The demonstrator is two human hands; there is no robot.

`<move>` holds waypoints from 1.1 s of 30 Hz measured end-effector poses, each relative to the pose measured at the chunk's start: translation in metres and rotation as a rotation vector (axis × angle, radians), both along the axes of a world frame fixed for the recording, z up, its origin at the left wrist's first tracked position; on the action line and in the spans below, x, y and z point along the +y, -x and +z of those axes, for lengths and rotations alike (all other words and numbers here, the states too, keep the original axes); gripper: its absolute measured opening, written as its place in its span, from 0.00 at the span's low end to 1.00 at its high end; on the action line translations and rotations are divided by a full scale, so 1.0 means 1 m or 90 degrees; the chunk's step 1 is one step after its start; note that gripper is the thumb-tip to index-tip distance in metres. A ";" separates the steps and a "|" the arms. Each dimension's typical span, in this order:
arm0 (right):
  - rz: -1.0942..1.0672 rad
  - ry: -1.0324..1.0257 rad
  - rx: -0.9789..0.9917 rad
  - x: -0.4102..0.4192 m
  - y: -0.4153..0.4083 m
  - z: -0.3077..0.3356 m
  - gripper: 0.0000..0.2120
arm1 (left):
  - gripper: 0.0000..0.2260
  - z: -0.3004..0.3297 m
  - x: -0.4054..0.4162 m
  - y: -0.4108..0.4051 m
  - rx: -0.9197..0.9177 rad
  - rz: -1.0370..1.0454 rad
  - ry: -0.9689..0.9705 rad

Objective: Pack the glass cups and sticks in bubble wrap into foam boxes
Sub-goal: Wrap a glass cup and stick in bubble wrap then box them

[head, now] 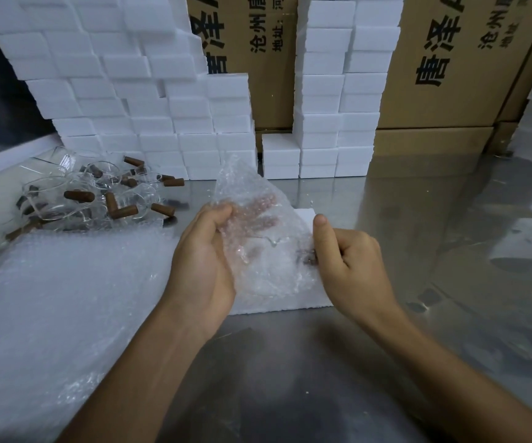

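A bubble-wrap bundle (pixel 258 225) with a glass cup showing faintly inside is held over an open white foam box (pixel 303 300) at the table's middle. My left hand (pixel 200 260) grips the bundle's left side, fingers curled behind the wrap. My right hand (pixel 347 260) pinches its right edge, thumb upright. At the far left lies a heap of clear glass cups (pixel 66 193) mixed with several brown sticks (pixel 124 212). A stack of bubble-wrap sheets (pixel 66 298) lies flat at the left.
Stacked white foam boxes (pixel 149 123) form a wall at the back, more stand at centre right (pixel 328 123). Brown cardboard cartons (pixel 450 75) with black print rise behind them. The table is shiny metal (pixel 418 219).
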State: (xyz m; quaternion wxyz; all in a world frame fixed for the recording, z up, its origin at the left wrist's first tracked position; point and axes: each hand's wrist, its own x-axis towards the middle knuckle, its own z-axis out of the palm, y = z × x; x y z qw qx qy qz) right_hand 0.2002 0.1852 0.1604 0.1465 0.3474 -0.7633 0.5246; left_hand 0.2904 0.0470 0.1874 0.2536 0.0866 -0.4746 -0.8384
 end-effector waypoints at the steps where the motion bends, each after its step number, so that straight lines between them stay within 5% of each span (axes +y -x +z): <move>1: -0.005 0.005 -0.003 0.001 0.001 0.001 0.26 | 0.09 0.001 -0.002 0.000 0.015 0.001 0.023; 7: -0.052 -0.013 -0.026 0.007 0.013 0.006 0.26 | 0.24 0.001 -0.021 -0.004 0.069 0.043 0.181; 12: -0.091 0.002 -0.022 0.009 0.014 0.010 0.25 | 0.14 0.001 -0.017 -0.005 0.125 -0.003 0.201; 16: -0.147 0.004 -0.004 0.008 0.014 0.009 0.26 | 0.07 0.000 -0.002 -0.009 0.103 0.027 0.527; 21: -0.152 0.054 -0.013 0.009 0.015 0.007 0.28 | 0.20 -0.015 0.019 -0.009 -0.025 0.138 0.893; 33: -0.114 0.081 0.108 0.001 -0.001 0.006 0.28 | 0.21 -0.006 0.012 -0.010 -0.227 -0.120 0.954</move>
